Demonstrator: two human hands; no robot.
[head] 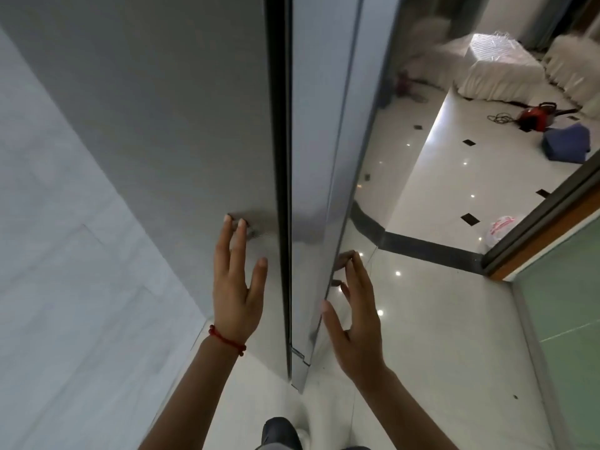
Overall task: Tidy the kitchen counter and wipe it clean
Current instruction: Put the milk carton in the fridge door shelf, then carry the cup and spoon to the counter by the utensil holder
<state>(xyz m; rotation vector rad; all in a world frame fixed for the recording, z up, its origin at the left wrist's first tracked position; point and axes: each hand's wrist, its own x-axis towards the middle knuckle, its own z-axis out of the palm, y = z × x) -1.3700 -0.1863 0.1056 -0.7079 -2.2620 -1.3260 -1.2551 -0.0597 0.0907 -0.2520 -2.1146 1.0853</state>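
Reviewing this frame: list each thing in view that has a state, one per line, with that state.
left hand: open, fingers straight, fingertips at the grey door panel
right hand: open, fingers spread, fingertips at the door's edge
grey door panel: upright, dark gap beside the next panel
red cord bracelet: worn on the left wrist
plastic bag: lying on the floor
red machine: on the floor, cord loose

Nothing readable from where I'm watching, honestly. The only thing with any print is the white plastic bag (501,229) on the floor by the door frame: it has some red markings, but they're too blurry and small for me to make out a single letter.
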